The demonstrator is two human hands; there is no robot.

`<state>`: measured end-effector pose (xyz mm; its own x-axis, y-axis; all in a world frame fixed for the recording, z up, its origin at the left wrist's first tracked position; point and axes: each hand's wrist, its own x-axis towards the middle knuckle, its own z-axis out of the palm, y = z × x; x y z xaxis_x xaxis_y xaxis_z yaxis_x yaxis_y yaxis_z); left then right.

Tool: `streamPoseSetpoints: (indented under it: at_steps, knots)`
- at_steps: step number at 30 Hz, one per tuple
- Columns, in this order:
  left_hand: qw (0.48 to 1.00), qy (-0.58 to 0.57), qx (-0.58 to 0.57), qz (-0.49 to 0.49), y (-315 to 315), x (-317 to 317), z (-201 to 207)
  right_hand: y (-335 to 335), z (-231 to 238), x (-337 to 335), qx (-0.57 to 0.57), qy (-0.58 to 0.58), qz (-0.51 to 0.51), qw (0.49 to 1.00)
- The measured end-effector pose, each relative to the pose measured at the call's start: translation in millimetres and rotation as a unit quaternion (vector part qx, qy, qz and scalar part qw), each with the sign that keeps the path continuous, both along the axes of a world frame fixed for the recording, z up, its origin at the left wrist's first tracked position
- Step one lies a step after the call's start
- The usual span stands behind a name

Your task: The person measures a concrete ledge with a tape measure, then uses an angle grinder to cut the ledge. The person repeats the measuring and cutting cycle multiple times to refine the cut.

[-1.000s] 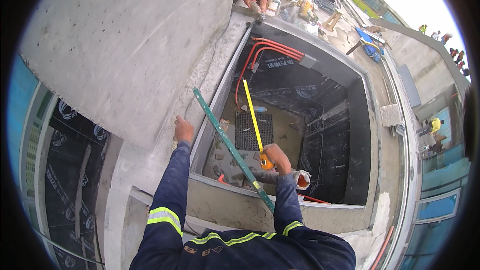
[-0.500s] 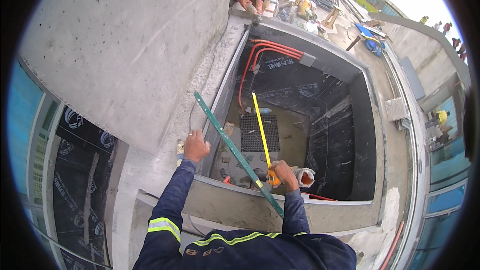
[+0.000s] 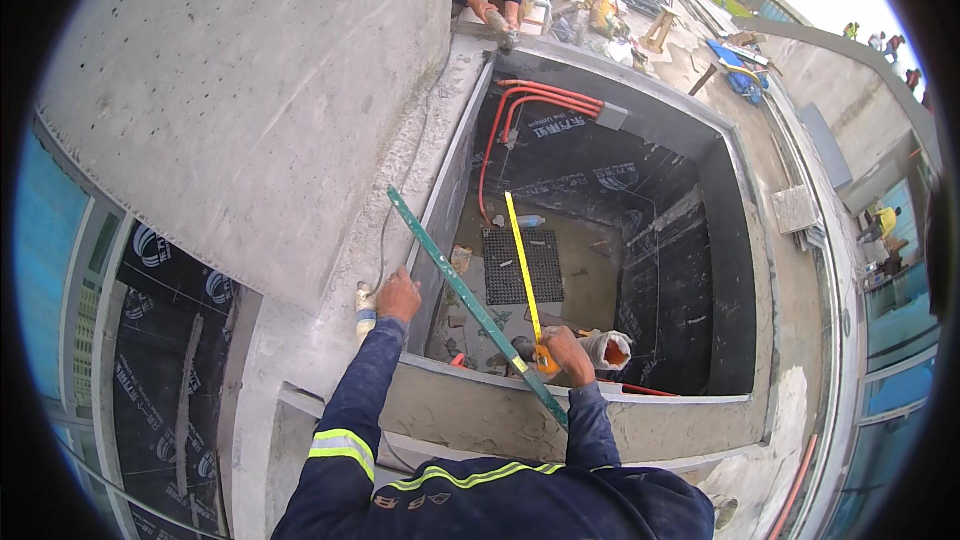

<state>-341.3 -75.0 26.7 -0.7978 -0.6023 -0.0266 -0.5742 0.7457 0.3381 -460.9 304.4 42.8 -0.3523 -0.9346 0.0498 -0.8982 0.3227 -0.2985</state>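
An orange tape measure (image 3: pixel 546 360) is gripped in my right hand (image 3: pixel 568 353), above the pit's near side. Its yellow blade (image 3: pixel 524 262) sticks out stiffly over the pit, away from me. A long green straightedge (image 3: pixel 452 280) slants across the pit's near left corner, passing between my hands. My left hand (image 3: pixel 399 297) is at the pit's left rim (image 3: pixel 440 222), just left of the straightedge; its fingertips are hidden. Beside that hand, a pale corded power tool (image 3: pixel 365 308) lies on the ledge. A white pipe end (image 3: pixel 608 351) stands right of my right hand.
Inside the dark-lined pit are orange conduits (image 3: pixel 545 92), a grey box (image 3: pixel 612 117), a black grate (image 3: pixel 523 266) and a plastic bottle (image 3: pixel 531 221). A co-worker's hands (image 3: pixel 484 10) hold a tool (image 3: pixel 502 32) at the far corner. A concrete wall (image 3: pixel 250 90) rises left.
My left hand has come down and slightly right to the pit's rim, uncovering more of the power tool. My right hand, the tape measure and the straightedge have hardly moved.
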Motion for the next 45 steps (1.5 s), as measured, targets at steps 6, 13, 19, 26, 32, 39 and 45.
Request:
streamPoseSetpoints:
  at_steps: [6,13,19,26,32,39,45]
  knots:
    - [0.999,-0.032,0.007,0.033,-1.3,-3.5,-12.3,7.5,-11.2,2.4,-0.012,0.03,-0.033,0.999]
    - [0.999,-0.026,0.002,0.029,1.8,-0.4,-13.4,7.1,-0.3,5.4,-0.005,-0.014,-0.037,0.999]
    - [0.999,-0.032,-0.004,0.028,-1.7,0.2,-14.5,10.2,-4.8,6.5,0.027,0.022,-0.031,0.999]
    - [0.999,-0.023,-0.008,0.022,-1.6,0.2,-15.3,15.3,-10.5,7.5,-0.001,0.006,-0.038,0.999]
    - [0.999,-0.025,0.006,0.021,-3.4,0.1,-16.8,11.3,-3.4,9.1,-0.019,-0.004,-0.036,0.999]
    - [1.0,-0.007,-0.007,0.016,-4.3,4.2,-18.5,6.9,7.1,12.8,-0.004,0.009,-0.03,0.999]
    - [1.0,-0.015,0.006,0.015,-3.2,-1.3,-20.4,13.5,-4.4,9.5,-0.004,0.0,-0.045,0.999]
